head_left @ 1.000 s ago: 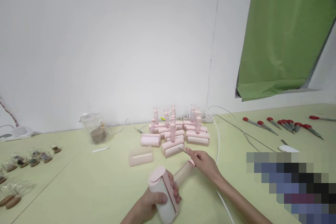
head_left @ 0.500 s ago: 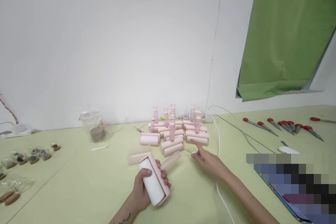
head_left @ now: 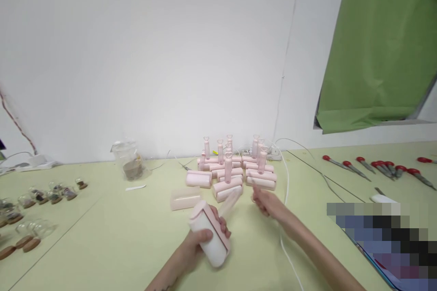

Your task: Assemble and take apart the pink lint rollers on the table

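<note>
My left hand is closed round a pink lint roller with a white paper roll, tilted over the table. Its translucent handle sticks out up and to the right, blurred. My right hand hovers in front of the standing lint rollers, fingers drawn together; a thin, smeared shape shows at the fingertips, too blurred to name. Close to it is a lint roller with an upright, heart-topped handle. Another lint roller stands just left of it. A translucent pink cover lies beyond my left hand.
Several more lint rollers crowd near the wall. Small glass domes stand at left, beside a plastic bag. Red-ended tools lie at right. A white cable runs past my right forearm.
The held lint roller has turned more upright in my left hand and shifted slightly right. My right hand has drawn its stretched index finger in and moved slightly right. The whole view has swung slightly left.
</note>
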A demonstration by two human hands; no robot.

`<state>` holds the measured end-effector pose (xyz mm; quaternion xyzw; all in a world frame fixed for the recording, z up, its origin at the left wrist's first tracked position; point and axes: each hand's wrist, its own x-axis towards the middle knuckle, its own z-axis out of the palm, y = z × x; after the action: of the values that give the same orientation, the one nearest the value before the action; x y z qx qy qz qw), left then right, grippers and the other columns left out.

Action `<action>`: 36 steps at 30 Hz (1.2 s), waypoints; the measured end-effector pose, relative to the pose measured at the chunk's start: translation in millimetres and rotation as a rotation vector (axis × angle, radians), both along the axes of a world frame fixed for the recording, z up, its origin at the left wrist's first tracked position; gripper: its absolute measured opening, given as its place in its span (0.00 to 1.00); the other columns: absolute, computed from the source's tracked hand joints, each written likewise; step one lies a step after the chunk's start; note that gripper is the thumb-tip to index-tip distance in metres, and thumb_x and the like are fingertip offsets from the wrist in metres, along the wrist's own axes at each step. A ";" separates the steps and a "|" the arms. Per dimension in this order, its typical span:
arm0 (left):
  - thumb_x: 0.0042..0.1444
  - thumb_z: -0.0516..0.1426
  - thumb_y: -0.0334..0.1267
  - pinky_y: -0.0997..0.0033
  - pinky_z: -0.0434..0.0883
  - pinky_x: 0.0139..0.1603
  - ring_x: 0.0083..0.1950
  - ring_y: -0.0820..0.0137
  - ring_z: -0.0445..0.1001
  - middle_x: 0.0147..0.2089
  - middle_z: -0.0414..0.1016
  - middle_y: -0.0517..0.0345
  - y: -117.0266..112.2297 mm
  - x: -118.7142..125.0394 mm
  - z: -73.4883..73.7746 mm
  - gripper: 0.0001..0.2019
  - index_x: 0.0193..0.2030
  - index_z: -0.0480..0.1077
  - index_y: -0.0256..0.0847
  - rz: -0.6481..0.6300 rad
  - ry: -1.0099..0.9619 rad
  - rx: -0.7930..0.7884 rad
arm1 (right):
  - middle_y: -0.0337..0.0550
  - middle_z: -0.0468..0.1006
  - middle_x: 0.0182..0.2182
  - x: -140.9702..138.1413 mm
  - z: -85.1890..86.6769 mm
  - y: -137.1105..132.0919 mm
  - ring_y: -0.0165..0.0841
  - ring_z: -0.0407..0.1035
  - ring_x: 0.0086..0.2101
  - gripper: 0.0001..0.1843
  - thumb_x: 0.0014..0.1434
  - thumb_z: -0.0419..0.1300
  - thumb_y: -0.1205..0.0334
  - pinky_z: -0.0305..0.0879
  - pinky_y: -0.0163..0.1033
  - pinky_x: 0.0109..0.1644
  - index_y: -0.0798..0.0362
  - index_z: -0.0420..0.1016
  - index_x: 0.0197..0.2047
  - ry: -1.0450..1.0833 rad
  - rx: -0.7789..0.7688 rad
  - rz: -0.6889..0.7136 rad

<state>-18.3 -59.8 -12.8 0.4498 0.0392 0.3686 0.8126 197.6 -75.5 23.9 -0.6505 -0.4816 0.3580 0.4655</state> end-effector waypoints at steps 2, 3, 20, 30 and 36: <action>0.39 0.61 0.36 0.60 0.60 0.46 0.40 0.62 0.67 0.36 0.69 0.53 -7.4 3.1 -1.1 0.17 0.37 0.65 0.40 0.000 0.108 0.197 | 0.27 0.51 0.12 -26.9 -6.8 -1.8 0.22 0.43 0.12 0.26 0.44 0.47 0.35 0.40 0.30 0.16 0.52 0.60 0.21 0.104 -0.051 0.076; 0.38 0.62 0.37 0.60 0.60 0.46 0.41 0.61 0.67 0.37 0.69 0.51 -11.3 4.5 -1.6 0.17 0.38 0.65 0.39 0.001 0.164 0.284 | 0.26 0.50 0.11 -37.3 -9.5 -4.3 0.21 0.41 0.12 0.24 0.46 0.49 0.38 0.38 0.29 0.15 0.52 0.61 0.22 0.204 -0.069 0.109; 0.33 0.64 0.38 0.61 0.64 0.38 0.33 0.63 0.72 0.28 0.71 0.56 -32.6 31.2 -1.7 0.22 0.36 0.62 0.39 -0.228 -0.045 0.124 | 0.30 0.55 0.11 -58.5 -22.9 -18.4 0.20 0.38 0.13 0.10 0.33 0.51 0.65 0.30 0.28 0.13 0.52 0.48 0.13 0.991 0.117 0.201; 0.41 0.55 0.44 0.60 0.67 0.39 0.34 0.64 0.73 0.28 0.72 0.58 -16.3 -1.7 9.4 0.16 0.39 0.64 0.44 -0.105 -0.162 -0.463 | 0.30 0.55 0.16 46.0 18.5 7.2 0.24 0.46 0.14 0.13 0.44 0.50 0.50 0.43 0.31 0.17 0.50 0.54 0.21 0.199 0.527 -0.342; 0.44 0.58 0.35 0.56 0.68 0.43 0.35 0.63 0.74 0.31 0.73 0.53 -7.2 -2.8 4.3 0.16 0.41 0.61 0.38 0.321 0.309 -0.442 | 0.33 0.64 0.22 45.3 -22.4 25.2 0.32 0.61 0.24 0.17 0.32 0.63 0.57 0.55 0.35 0.27 0.51 0.62 0.27 -0.126 0.370 -0.294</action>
<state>-21.1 -67.0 -8.5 0.3011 0.3119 0.4021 0.8064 243.0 -50.3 1.5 -0.6383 -0.4672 0.1510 0.5928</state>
